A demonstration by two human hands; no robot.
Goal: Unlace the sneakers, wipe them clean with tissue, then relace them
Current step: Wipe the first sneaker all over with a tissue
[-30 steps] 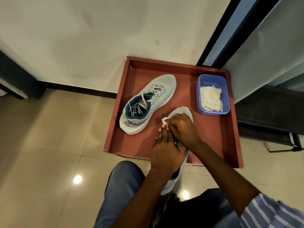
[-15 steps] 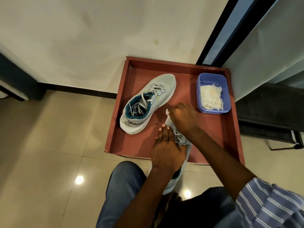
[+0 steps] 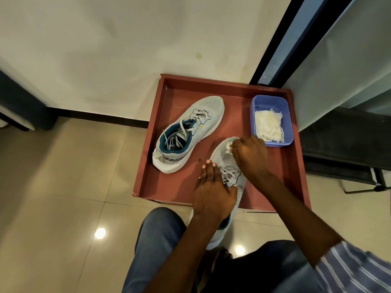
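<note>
Two grey sneakers with teal lining are in view. One sneaker [image 3: 188, 134] lies in the red tray [image 3: 160, 166], its laces loose. The second sneaker [image 3: 229, 166] has its toe in the tray and its heel out over the front rim towards me. My left hand [image 3: 211, 189] grips this shoe at its middle, fingers along its left side and thumb over the laces. My right hand [image 3: 249, 153] pinches a small wad of white tissue [image 3: 228, 145] against the toe.
A blue plastic tub [image 3: 287, 115] with several white tissues stands in the tray's back right corner. The tray sits on a beige tiled floor against a white wall. A dark frame and black furniture stand to the right. My knees are at the bottom.
My right hand has slid the tissue forward along the shoe from the lace area to the toe. My left hand has kept its hold on the shoe's middle.
</note>
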